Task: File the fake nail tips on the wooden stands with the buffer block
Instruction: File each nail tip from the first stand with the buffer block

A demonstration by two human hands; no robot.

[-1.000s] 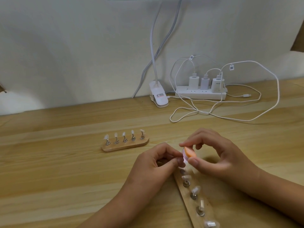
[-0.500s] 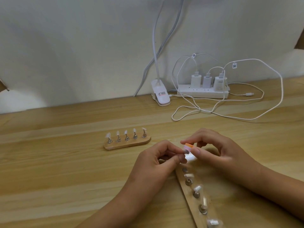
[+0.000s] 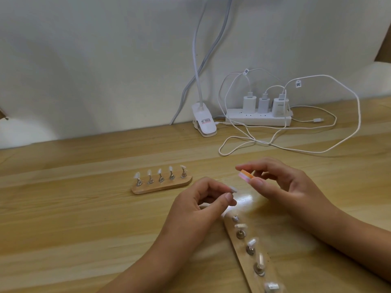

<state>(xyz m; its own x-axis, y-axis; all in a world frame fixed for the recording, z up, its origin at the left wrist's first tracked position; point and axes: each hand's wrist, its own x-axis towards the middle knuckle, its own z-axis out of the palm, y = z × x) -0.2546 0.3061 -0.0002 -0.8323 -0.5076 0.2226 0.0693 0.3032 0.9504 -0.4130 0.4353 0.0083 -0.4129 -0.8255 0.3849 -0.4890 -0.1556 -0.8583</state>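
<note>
My right hand [image 3: 281,187] pinches a small orange, white and pink buffer block [image 3: 245,176] between thumb and forefinger, lifted above the table. My left hand [image 3: 201,206] pinches a clear fake nail tip [image 3: 233,189] just left of and below the block, a small gap between them. Under my hands a wooden stand [image 3: 243,259] runs toward me with several nail tips on metal pegs; its far peg [image 3: 235,218] looks bare. A second wooden stand [image 3: 161,186] with several upright tips lies to the left on the table.
At the back of the wooden table stand a white clip lamp base [image 3: 204,123] and a white power strip [image 3: 258,120] with three chargers. Loose white cables [image 3: 275,142] loop across the table behind my hands. A white wall closes the back.
The buffer block and the nail tip were together a second ago; my right hand has since lifted the block up and right, away from the tip in my left hand.
</note>
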